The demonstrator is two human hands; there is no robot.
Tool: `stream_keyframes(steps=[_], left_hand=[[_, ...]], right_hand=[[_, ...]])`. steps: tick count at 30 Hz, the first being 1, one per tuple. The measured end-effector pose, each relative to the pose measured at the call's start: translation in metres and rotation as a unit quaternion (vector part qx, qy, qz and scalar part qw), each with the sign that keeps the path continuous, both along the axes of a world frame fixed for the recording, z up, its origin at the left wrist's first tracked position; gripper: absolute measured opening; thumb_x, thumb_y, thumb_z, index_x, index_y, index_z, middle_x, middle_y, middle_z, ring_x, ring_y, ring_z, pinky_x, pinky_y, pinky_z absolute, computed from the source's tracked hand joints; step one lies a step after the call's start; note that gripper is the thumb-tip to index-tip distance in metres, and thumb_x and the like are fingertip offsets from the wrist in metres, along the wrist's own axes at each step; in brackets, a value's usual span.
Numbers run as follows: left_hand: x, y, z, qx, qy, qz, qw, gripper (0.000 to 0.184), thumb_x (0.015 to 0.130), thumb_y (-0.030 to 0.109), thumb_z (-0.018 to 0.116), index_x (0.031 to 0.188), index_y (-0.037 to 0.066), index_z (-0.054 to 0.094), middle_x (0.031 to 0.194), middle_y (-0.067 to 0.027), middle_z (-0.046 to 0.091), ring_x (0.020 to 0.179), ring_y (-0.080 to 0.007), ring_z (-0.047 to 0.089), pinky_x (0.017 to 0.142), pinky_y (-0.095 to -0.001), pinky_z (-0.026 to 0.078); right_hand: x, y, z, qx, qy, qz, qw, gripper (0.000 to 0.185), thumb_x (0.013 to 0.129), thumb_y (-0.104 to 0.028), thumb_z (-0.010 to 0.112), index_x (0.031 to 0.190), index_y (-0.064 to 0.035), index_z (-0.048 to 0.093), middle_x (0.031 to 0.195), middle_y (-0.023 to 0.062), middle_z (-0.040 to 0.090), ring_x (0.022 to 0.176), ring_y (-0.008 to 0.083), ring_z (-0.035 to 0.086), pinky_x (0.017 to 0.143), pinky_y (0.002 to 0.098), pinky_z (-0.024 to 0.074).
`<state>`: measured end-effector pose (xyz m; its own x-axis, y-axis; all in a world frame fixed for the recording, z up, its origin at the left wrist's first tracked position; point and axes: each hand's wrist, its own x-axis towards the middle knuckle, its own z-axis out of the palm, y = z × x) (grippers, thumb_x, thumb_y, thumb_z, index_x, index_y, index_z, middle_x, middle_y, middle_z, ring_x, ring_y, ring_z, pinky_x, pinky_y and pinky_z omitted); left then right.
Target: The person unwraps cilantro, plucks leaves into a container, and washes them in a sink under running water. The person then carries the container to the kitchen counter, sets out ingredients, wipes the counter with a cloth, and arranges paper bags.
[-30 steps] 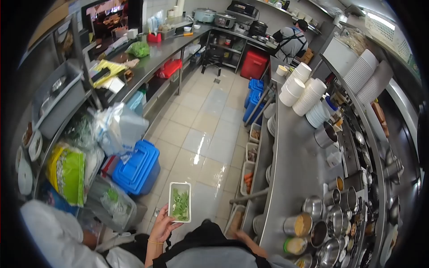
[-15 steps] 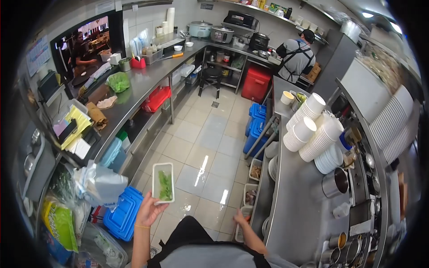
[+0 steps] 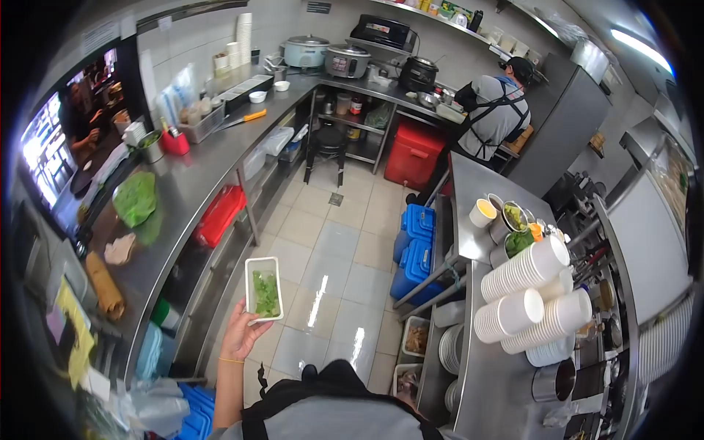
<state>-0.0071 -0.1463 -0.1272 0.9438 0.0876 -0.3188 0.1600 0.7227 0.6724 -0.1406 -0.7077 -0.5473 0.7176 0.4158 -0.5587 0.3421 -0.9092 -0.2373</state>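
Note:
My left hand [image 3: 243,331] grips the lower left corner of a white rectangular plastic container [image 3: 276,287], holding it out over the tiled floor. Green leafy herbs [image 3: 266,293] lie inside, and the container is tipped so its open top faces me. A thin yellow band circles my left wrist. My right hand does not show; the right side of my body ends near the under-counter shelf, by a tub of what looks like raw meat [image 3: 408,381].
Steel counters run along the left [image 3: 183,180] and right [image 3: 488,396]. Stacked white paper bowls [image 3: 524,268] stand on the right one. Blue lidded bins [image 3: 414,270] and a red cooler [image 3: 414,152] line the aisle. A co-worker [image 3: 493,110] stands at the back counter.
The view has moved forward along the aisle, bringing the back counter and bins closer. The container stays in my left hand. My right hand has dropped out of sight.

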Motion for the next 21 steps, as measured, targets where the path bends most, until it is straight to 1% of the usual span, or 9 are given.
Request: stream_keyframes(steps=[1, 3, 5, 10, 15, 17, 19, 20, 21], left_hand=[[0.032, -0.002, 0.004, -0.009, -0.002, -0.014, 1.0, 0.058, 0.08, -0.003, 0.046, 0.134, 0.007, 0.026, 0.119, -0.0159, 0.049, 0.101, -0.0314, 0.057, 0.085, -0.0426, 0.052], [0.1, -0.005, 0.008, -0.02, -0.012, -0.04, 0.999, 0.058, 0.08, -0.003, 0.046, 0.134, 0.007, 0.026, 0.119, -0.0159, 0.048, 0.102, -0.0313, 0.057, 0.085, -0.0425, 0.052], [0.166, -0.011, 0.005, -0.03, -0.021, -0.064, 0.997, 0.058, 0.08, -0.004, 0.045, 0.134, 0.007, 0.026, 0.119, -0.0161, 0.048, 0.102, -0.0313, 0.057, 0.085, -0.0422, 0.052], [0.309, -0.031, 0.005, -0.032, -0.029, -0.072, 0.997, 0.056, 0.081, -0.003, 0.045, 0.134, 0.005, 0.027, 0.12, -0.0158, 0.048, 0.102, -0.0307, 0.057, 0.087, -0.0418, 0.051], [0.433, -0.043, 0.007, -0.03, -0.028, -0.061, 0.997, 0.054, 0.082, -0.001, 0.046, 0.133, 0.004, 0.028, 0.121, -0.0152, 0.047, 0.106, -0.0295, 0.055, 0.089, -0.0407, 0.05], [0.475, -0.046, 0.011, -0.023, -0.012, -0.053, 0.998, 0.054, 0.081, 0.0, 0.046, 0.132, 0.005, 0.03, 0.122, -0.0141, 0.046, 0.108, -0.028, 0.053, 0.088, -0.039, 0.051], [0.516, -0.045, 0.012, -0.024, -0.001, -0.054, 0.998, 0.055, 0.082, 0.0, 0.046, 0.133, 0.005, 0.028, 0.122, -0.0158, 0.045, 0.107, -0.0301, 0.054, 0.088, -0.0406, 0.051], [0.538, -0.043, 0.012, -0.02, -0.002, -0.054, 0.998, 0.056, 0.082, -0.001, 0.047, 0.134, 0.004, 0.027, 0.122, -0.0174, 0.045, 0.106, -0.0318, 0.054, 0.089, -0.0416, 0.05], [0.561, -0.041, 0.009, -0.017, -0.005, -0.056, 0.998, 0.057, 0.082, -0.001, 0.047, 0.134, 0.004, 0.026, 0.121, -0.0189, 0.045, 0.105, -0.0334, 0.055, 0.089, -0.0427, 0.05]], right_hand=[[0.01, -0.006, 0.02, 0.004, 0.08, -0.093, 0.992, 0.032, 0.088, -0.029, 0.05, 0.092, 0.0009, 0.057, 0.087, 0.0198, 0.06, 0.088, 0.0294, 0.058, 0.072, 0.0445, 0.0461], [0.063, -0.007, 0.058, 0.068, 0.193, -0.483, 0.851, 0.031, 0.087, -0.029, 0.051, 0.092, 0.0005, 0.058, 0.088, 0.0207, 0.06, 0.088, 0.0301, 0.057, 0.073, 0.0448, 0.0456], [0.115, -0.017, 0.076, 0.079, 0.189, -0.599, 0.774, 0.03, 0.086, -0.029, 0.051, 0.091, 0.0, 0.058, 0.089, 0.0216, 0.059, 0.089, 0.0309, 0.057, 0.074, 0.0451, 0.0452], [0.231, -0.005, 0.067, 0.092, 0.186, -0.642, 0.738, 0.029, 0.082, -0.028, 0.053, 0.09, -0.0011, 0.06, 0.09, 0.0239, 0.059, 0.091, 0.0328, 0.057, 0.077, 0.0458, 0.0441], [0.375, 0.018, 0.013, 0.128, 0.161, -0.567, 0.798, 0.028, 0.079, -0.028, 0.054, 0.09, -0.0022, 0.061, 0.091, 0.0262, 0.058, 0.093, 0.0347, 0.056, 0.08, 0.0465, 0.0429], [0.472, 0.013, -0.023, 0.149, 0.07, -0.469, 0.868, 0.028, 0.078, -0.028, 0.055, 0.089, -0.0026, 0.062, 0.092, 0.0271, 0.058, 0.094, 0.0354, 0.056, 0.081, 0.0467, 0.0425], [0.619, 0.015, -0.041, 0.166, -0.169, -0.224, 0.946, 0.032, 0.081, -0.024, 0.049, 0.091, 0.003, 0.063, 0.087, 0.025, 0.062, 0.086, 0.0387, 0.06, 0.075, 0.0438, 0.0472], [0.713, 0.029, -0.028, 0.269, -0.095, -0.386, 0.877, 0.019, 0.078, -0.02, 0.055, 0.079, -0.0007, 0.055, 0.07, 0.0189, 0.061, 0.07, 0.0277, 0.06, 0.063, 0.04, 0.0471], [0.781, 0.072, 0.046, 0.217, -0.105, -0.371, 0.897, 0.03, 0.081, -0.022, 0.05, 0.096, -0.0008, 0.063, 0.084, 0.0206, 0.064, 0.08, 0.0325, 0.062, 0.072, 0.0383, 0.0496]])
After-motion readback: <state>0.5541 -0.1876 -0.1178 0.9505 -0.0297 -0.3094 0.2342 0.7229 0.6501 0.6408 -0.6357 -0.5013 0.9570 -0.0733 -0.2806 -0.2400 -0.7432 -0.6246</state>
